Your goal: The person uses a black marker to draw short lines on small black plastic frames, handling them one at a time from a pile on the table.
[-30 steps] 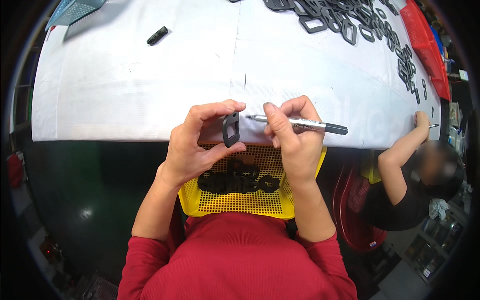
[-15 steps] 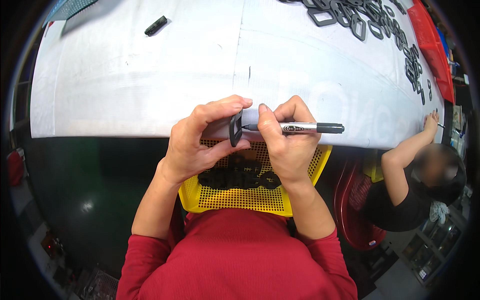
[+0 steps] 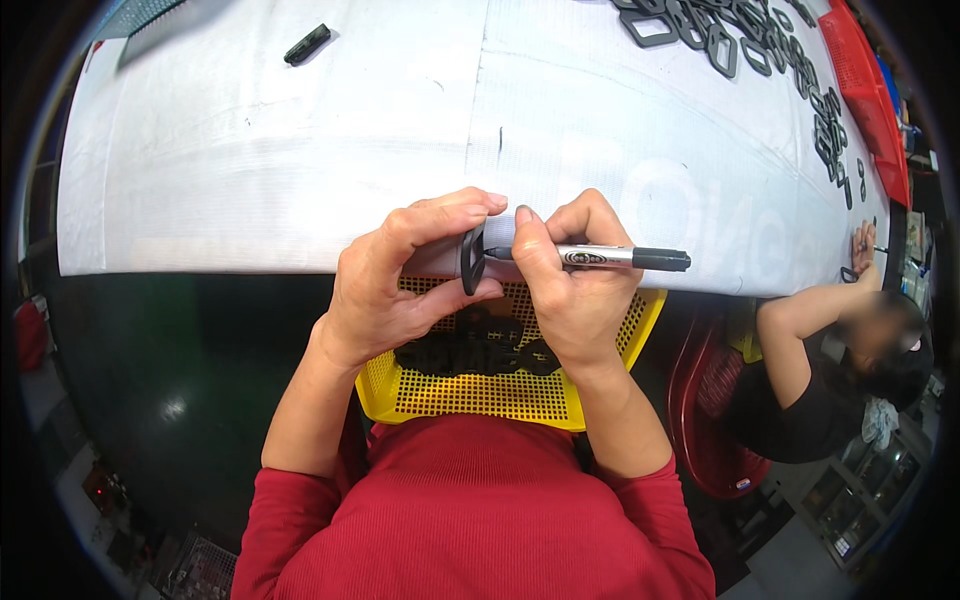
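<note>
Part (image 3: 471,262), blk & frame-shaped, is ctr of frame, upright, turned nearly edge-on, just above the front edge of the wht table (image 3: 300,180). L hand (image 3: 385,275) grips it, fingers at top edge & thumb at bottom. R hand (image 3: 580,275) is closed round a marker (image 3: 607,257), silver barrel w/ blk end, held abt level; its dark tip pts left at the part, at or just beside it, can't tell if touching.

Below the hands, lower ctr: yellow basket (image 3: 480,408), mesh-walled, w/ a heap of blk pieces (image 3: 470,357) inside, partly in shadow. Behind it, bottom ctr, the person's red top (image 3: 480,500).

Upper left: 1 small dark item (image 3: 307,45) lying tilted on the table; at the top-left corner, pt of a blue basket (image 3: 140,14). Upper right: pile of blk frames (image 3: 690,25) trailing down along the right side, next to a red tray (image 3: 866,95).

Far right: co-worker's hand (image 3: 864,245) at the table edge, grip too small to tell. Lower right: dk red chair (image 3: 690,415) beside the co-worker (image 3: 790,425).
</note>
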Demonstrator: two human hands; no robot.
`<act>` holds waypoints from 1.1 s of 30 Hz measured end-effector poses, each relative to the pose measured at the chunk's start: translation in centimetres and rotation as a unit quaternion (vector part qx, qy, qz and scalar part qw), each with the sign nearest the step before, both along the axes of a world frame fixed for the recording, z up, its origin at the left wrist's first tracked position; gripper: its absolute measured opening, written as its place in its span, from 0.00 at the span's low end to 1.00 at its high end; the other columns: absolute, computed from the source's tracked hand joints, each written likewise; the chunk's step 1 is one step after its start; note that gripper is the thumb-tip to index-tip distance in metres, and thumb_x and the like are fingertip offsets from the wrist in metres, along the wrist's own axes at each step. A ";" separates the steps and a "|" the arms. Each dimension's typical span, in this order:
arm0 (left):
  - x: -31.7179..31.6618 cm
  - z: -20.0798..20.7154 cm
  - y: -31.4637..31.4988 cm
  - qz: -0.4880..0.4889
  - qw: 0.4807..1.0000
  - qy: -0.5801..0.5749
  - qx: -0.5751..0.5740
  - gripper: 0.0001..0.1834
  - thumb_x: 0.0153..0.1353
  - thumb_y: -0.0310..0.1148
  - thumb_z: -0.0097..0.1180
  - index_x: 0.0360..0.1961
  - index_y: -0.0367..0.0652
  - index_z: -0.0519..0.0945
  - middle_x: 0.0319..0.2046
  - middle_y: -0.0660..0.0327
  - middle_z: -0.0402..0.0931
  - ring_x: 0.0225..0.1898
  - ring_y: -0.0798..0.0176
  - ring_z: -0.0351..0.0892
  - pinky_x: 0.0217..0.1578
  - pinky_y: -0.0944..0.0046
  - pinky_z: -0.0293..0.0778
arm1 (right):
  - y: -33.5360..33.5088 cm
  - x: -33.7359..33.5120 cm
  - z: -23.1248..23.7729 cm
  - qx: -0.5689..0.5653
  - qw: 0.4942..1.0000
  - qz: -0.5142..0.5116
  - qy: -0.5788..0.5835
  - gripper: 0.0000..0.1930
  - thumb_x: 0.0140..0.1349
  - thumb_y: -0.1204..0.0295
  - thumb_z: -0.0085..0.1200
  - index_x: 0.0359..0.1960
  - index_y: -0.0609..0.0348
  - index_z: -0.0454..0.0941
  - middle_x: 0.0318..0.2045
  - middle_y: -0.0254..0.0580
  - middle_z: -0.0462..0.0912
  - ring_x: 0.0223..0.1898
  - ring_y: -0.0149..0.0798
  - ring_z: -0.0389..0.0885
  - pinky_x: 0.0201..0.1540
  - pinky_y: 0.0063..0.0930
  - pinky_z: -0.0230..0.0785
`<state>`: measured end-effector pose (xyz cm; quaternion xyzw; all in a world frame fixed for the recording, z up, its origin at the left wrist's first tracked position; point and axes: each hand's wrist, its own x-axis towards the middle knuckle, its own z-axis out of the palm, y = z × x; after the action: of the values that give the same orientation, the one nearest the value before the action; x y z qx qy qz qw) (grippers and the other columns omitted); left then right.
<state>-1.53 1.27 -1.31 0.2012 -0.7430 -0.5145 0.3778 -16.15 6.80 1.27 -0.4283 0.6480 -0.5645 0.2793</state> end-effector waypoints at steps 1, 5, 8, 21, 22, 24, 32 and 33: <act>0.0 -0.1 0.0 -0.002 1.000 0.001 -0.004 0.30 0.42 0.18 0.65 0.47 0.39 0.65 0.47 0.43 0.71 0.52 0.51 0.71 0.48 0.58 0.73 | 0.0 0.0 0.0 0.000 1.000 -0.001 -0.001 0.13 0.50 0.80 0.55 0.15 0.60 0.63 0.09 0.30 0.67 0.12 0.18 0.62 0.13 0.16 0.53; -0.4 -0.1 0.1 0.045 0.999 0.021 -0.007 0.28 0.40 0.22 0.67 0.45 0.41 0.70 0.44 0.52 0.76 0.46 0.57 0.76 0.44 0.64 0.75 | 0.0 0.0 0.0 0.006 1.000 -0.002 0.004 0.13 0.50 0.80 0.55 0.15 0.60 0.63 0.09 0.30 0.67 0.12 0.18 0.62 0.13 0.17 0.54; -0.4 -0.1 0.0 0.044 0.999 0.021 -0.010 0.28 0.40 0.22 0.67 0.45 0.40 0.70 0.44 0.52 0.75 0.46 0.56 0.76 0.44 0.65 0.75 | 0.0 0.0 0.2 0.013 1.000 -0.003 0.028 0.13 0.50 0.79 0.55 0.15 0.59 0.63 0.09 0.29 0.66 0.12 0.18 0.61 0.13 0.17 0.53; 1.0 1.7 -1.0 -0.058 0.996 -0.050 0.036 0.21 0.53 0.46 0.55 0.36 0.36 0.78 0.34 0.54 0.79 0.41 0.56 0.78 0.55 0.48 0.60 | -6.7 -11.1 0.3 -0.095 0.970 -0.075 0.212 0.08 0.58 0.73 0.52 0.38 0.61 0.74 0.28 0.41 0.81 0.30 0.32 0.80 0.29 0.22 0.68; 0.8 1.7 -1.0 -0.054 0.997 -0.048 0.032 0.19 0.53 0.43 0.54 0.36 0.36 0.78 0.34 0.55 0.79 0.41 0.57 0.78 0.55 0.49 0.61 | -7.8 -12.6 0.0 -0.103 0.968 -0.079 0.216 0.08 0.58 0.73 0.52 0.38 0.61 0.74 0.28 0.41 0.81 0.30 0.32 0.80 0.29 0.22 0.68; 0.7 1.7 -0.9 -0.052 0.998 -0.041 0.022 0.15 0.51 0.37 0.56 0.36 0.37 0.78 0.34 0.56 0.79 0.39 0.58 0.79 0.55 0.50 0.62 | -10.0 -14.7 0.0 -0.105 0.932 -0.078 0.337 0.09 0.52 0.75 0.56 0.36 0.56 0.75 0.28 0.37 0.81 0.32 0.35 0.79 0.33 0.27 0.69; 0.7 2.1 -0.7 -0.032 0.997 -0.044 0.057 0.11 0.52 0.30 0.53 0.35 0.37 0.78 0.33 0.56 0.79 0.40 0.58 0.78 0.55 0.51 0.62 | -13.6 -14.7 -0.8 -0.049 0.871 -0.019 0.488 0.07 0.49 0.76 0.57 0.29 0.53 0.72 0.26 0.33 0.78 0.32 0.40 0.75 0.35 0.34 0.65; 0.7 2.2 -0.6 -0.024 0.997 -0.039 0.067 0.11 0.52 0.31 0.53 0.35 0.36 0.78 0.33 0.56 0.79 0.40 0.58 0.77 0.55 0.51 0.62 | -13.2 -14.3 -0.8 -0.054 0.871 -0.018 0.488 0.07 0.49 0.76 0.57 0.29 0.53 0.72 0.26 0.33 0.78 0.32 0.40 0.75 0.35 0.34 0.65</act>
<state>-0.85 0.62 0.88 0.2277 -0.7254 -0.5643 0.3216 -30.40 -6.43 0.52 -0.6517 0.6781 -0.3228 -0.1062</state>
